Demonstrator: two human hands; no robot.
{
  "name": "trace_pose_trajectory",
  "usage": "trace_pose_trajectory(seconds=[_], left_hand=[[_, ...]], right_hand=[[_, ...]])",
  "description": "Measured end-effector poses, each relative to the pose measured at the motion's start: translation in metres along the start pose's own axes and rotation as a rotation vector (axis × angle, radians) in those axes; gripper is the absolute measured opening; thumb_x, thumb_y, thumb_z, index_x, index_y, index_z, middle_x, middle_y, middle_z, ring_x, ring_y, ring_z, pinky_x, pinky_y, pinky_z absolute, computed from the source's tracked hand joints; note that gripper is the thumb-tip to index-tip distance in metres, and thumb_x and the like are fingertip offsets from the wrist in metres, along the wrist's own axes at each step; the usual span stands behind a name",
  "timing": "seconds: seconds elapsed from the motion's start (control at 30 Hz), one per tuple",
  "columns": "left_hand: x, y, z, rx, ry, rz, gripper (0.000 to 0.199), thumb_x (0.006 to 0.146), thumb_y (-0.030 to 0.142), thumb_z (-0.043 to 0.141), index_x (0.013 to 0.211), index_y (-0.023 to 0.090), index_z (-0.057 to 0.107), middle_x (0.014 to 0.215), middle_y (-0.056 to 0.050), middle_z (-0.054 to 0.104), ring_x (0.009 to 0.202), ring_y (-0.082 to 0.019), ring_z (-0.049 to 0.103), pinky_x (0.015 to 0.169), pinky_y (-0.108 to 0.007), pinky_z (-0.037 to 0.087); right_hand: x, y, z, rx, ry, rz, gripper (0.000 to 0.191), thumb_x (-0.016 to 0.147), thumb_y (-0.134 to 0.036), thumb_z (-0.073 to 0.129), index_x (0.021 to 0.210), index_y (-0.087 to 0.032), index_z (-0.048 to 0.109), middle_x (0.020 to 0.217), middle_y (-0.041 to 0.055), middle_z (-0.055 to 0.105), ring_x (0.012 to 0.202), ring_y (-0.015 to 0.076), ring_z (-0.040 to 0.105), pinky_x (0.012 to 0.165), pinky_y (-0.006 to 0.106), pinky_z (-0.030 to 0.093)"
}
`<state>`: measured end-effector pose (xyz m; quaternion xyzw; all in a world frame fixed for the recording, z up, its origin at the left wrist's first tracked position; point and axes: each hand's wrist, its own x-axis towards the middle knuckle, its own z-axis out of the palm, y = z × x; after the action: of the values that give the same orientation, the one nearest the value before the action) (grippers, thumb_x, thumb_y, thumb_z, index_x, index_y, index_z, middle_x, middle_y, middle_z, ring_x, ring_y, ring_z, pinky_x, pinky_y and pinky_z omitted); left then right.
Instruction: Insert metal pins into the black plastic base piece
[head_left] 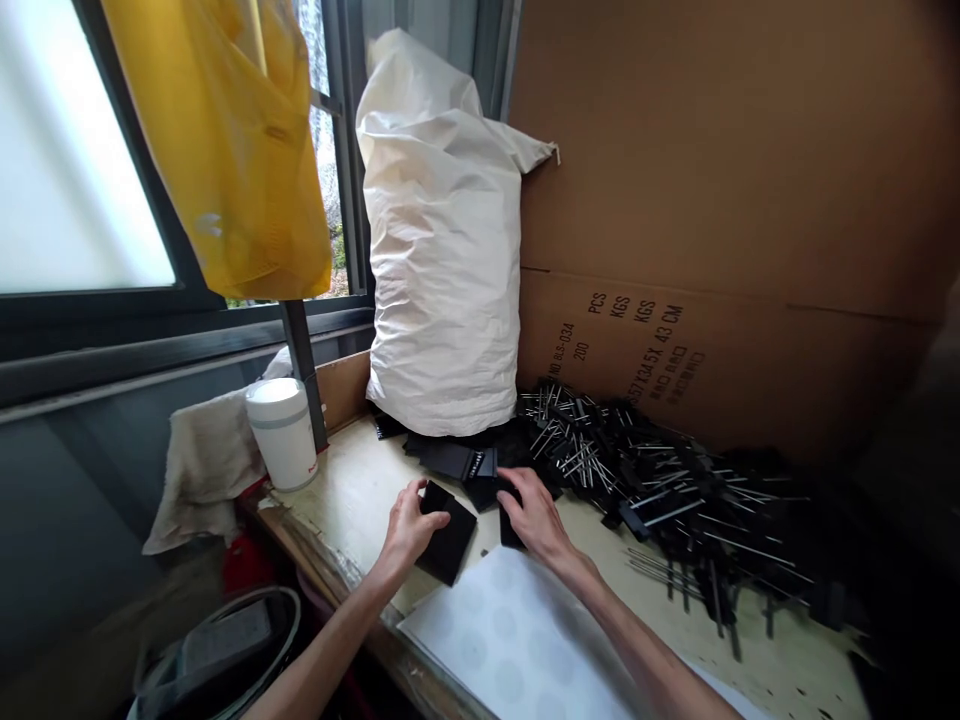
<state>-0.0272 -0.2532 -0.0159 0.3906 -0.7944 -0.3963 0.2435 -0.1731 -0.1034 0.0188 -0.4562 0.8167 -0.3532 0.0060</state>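
Black square plastic plate (452, 540) was pinched snugly in the left hand (411, 525), with the right hand (534, 515) curled around another black plastic piece (511, 530).

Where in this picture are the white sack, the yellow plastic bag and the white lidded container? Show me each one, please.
White sack (439, 240), head view, middle of its body.
Yellow plastic bag (225, 170), head view, middle of the bag.
White lidded container (283, 445), head view, side wall.

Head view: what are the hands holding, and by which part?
The left hand pinches a flat black square piece by its upper end. The right hand is on a second black piece; the fingers hide the place of any hold, so it cannot be told.
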Motion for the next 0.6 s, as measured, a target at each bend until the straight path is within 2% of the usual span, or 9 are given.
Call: trace_pose_trajectory(seconds=[0.07,0.13,0.27,0.37,0.43,0.53,0.6], left_hand=[[-0.011,0.001,-0.008,0.094,0.009,0.065,0.048,0.080,0.031,0.067,0.123,0.016,0.052,0.111,-0.010,0.056,0.103,-0.024,0.056,0.089,-0.039,0.047],[-0.024,0.005,-0.014,0.209,0.024,0.146,0.045,0.078,0.036,0.066,0.117,0.018,0.056,0.117,-0.012,0.051,0.112,-0.029,0.050,0.095,-0.044,0.041],[-0.051,0.013,-0.011,0.395,-0.028,0.301,0.040,0.073,0.047,0.069,0.099,0.016,0.063,0.120,-0.015,0.050,0.115,-0.037,0.042,0.099,-0.052,0.032],[-0.059,0.014,-0.002,0.450,-0.067,0.345,0.047,0.073,0.044,0.069,0.105,0.010,0.061,0.118,-0.020,0.051,0.113,-0.039,0.043,0.098,-0.055,0.032],[-0.058,0.012,0.003,0.441,-0.091,0.361,0.050,0.075,0.036,0.066,0.114,0.007,0.057,0.117,-0.022,0.052,0.111,-0.037,0.044,0.096,-0.054,0.035],[-0.055,0.006,0.005,0.354,-0.133,0.397,0.054,0.075,0.025,0.059,0.126,0.009,0.051,0.117,-0.020,0.053,0.109,-0.034,0.047,0.094,-0.049,0.040],[-0.052,0.003,0.004,0.260,-0.152,0.420,0.054,0.073,0.025,0.056,0.126,0.013,0.052,0.112,-0.016,0.055,0.107,-0.033,0.050,0.095,-0.048,0.041]], right_hand=[[0.021,0.005,0.014,-0.048,0.013,0.043,0.045,0.085,-0.019,0.054,0.130,-0.021,0.056,0.126,0.0149,0.057,0.115,0.0295,0.056,0.099,0.046,0.045],[0.031,0.009,0.025,-0.072,-0.011,0.045,0.048,0.083,-0.020,0.058,0.131,-0.022,0.055,0.127,0.0151,0.055,0.112,0.0303,0.057,0.095,0.045,0.046],[0.023,0.012,0.033,-0.068,-0.084,-0.026,0.038,0.084,-0.022,0.060,0.122,-0.023,0.060,0.121,0.0091,0.056,0.102,0.0229,0.061,0.090,0.036,0.048],[0.009,0.017,0.025,-0.068,-0.100,-0.053,0.026,0.083,-0.021,0.060,0.109,-0.023,0.066,0.111,0.0066,0.060,0.100,0.0211,0.061,0.090,0.035,0.049],[-0.003,0.023,0.014,-0.080,-0.058,-0.050,0.026,0.084,-0.020,0.058,0.108,-0.022,0.066,0.112,0.0072,0.059,0.105,0.0219,0.060,0.094,0.036,0.047],[-0.025,0.035,-0.008,-0.111,0.028,-0.037,0.026,0.087,-0.020,0.053,0.110,-0.023,0.065,0.110,0.0070,0.060,0.103,0.0205,0.060,0.093,0.036,0.048],[-0.040,0.044,-0.024,-0.143,0.067,-0.038,0.024,0.089,-0.020,0.051,0.106,-0.023,0.066,0.103,0.0052,0.062,0.097,0.0189,0.061,0.088,0.033,0.050]])
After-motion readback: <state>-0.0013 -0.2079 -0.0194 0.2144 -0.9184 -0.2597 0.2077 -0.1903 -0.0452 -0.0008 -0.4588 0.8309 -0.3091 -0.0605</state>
